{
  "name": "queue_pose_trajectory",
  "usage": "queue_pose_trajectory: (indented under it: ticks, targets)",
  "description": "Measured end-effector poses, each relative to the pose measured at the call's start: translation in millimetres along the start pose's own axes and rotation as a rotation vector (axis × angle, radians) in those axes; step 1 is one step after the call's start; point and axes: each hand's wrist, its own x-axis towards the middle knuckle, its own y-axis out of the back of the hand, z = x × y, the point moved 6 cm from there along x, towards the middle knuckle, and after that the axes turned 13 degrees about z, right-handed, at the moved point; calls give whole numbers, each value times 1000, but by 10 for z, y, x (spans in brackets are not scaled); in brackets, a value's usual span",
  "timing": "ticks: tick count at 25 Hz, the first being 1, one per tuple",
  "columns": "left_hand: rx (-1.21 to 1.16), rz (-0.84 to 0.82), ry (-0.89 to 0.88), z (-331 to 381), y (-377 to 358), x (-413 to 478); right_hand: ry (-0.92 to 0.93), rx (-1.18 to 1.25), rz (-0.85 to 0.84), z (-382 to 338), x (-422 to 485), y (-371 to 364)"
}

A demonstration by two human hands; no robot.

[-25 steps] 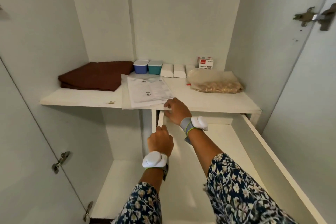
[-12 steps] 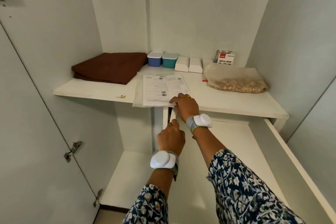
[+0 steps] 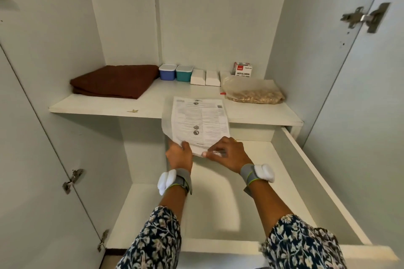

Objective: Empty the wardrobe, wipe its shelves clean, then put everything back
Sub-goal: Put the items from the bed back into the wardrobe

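Observation:
A printed paper sheet (image 3: 200, 122) in a clear sleeve hangs half off the front edge of the white wardrobe shelf (image 3: 91, 107). My left hand (image 3: 179, 155) grips its lower left corner. My right hand (image 3: 227, 154) pinches its lower edge from the right, thumb on top. Both hands hover over an open white drawer (image 3: 310, 181) pulled out below the shelf. On the shelf lie a folded brown cloth (image 3: 113, 82), a blue tub (image 3: 167, 71), a teal tub (image 3: 184, 72), two white boxes (image 3: 205, 77), a small red-and-white carton (image 3: 243, 69) and a clear bag of brown pieces (image 3: 254, 93).
An open wardrobe door with hinges (image 3: 72, 180) stands at the left, another door with a hinge (image 3: 364, 17) at the right. A lower compartment floor (image 3: 131, 209) shows at bottom left. A small chip (image 3: 133, 111) marks the shelf's front edge.
The sheet lay flat on the shelf under my right hand's fingertips; now both hands hold it and it has slid forward past the edge. My left hand left the divider below.

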Motion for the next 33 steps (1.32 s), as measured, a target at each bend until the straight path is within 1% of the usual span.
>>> queue_pose_trajectory:
  ticks: [1, 3, 4, 5, 6, 7, 8, 9, 12, 13, 15, 17, 19, 20, 23, 25, 28, 30, 33]
  targets:
    - [-34, -4, 36, -20, 17, -28, -127, 71, 69, 99, -40, 64]
    - [-250, -65, 132, -31, 37, -168, -437, 165, 247, 378, -156, 258]
    - [-361, -112, 192, 6, 25, -256, -625, 250, 267, 551, -226, 304]
    - [-440, -146, 242, 25, 15, -345, -793, 399, 252, 708, -331, 306]
    - [-478, -169, 286, 58, 10, -435, -915, 573, 199, 789, -407, 292]
    - [-491, -199, 311, 88, 20, -573, -966, 689, 159, 798, -506, 350]
    - [-490, -228, 345, 103, 12, -701, -977, 688, 163, 821, -573, 438]
    - [-473, -257, 375, 71, -35, -786, -984, 680, 202, 868, -593, 512]
    - [-388, -392, 542, -116, -132, -1064, -966, 562, 232, 1007, -748, 648]
    - [-334, -446, 579, -192, -167, -1150, -944, 474, 213, 1079, -805, 670]
    - [-170, -496, 570, -305, -175, -1197, -869, 188, 98, 1180, -876, 651]
    - [-44, -494, 577, -386, -141, -1172, -808, -73, -28, 1177, -928, 638]
    - [55, -473, 499, -354, -63, -1124, -767, -221, -126, 1148, -943, 571]
    - [150, -470, 419, -334, -33, -1106, -770, -265, -149, 1143, -954, 555]
    - [417, -426, 179, -328, -6, -1083, -806, -340, -175, 1183, -986, 492]
    - [591, -387, 50, -338, -15, -1050, -787, -355, -207, 1175, -964, 425]
    - [911, -432, -165, -305, -61, -1054, -715, -299, -277, 1095, -884, 279]
    - [992, -441, -263, -258, -86, -1045, -663, -311, -314, 1051, -830, 208]
    - [1190, -551, -408, -255, -157, -1076, -617, -385, -361, 1045, -823, 149]
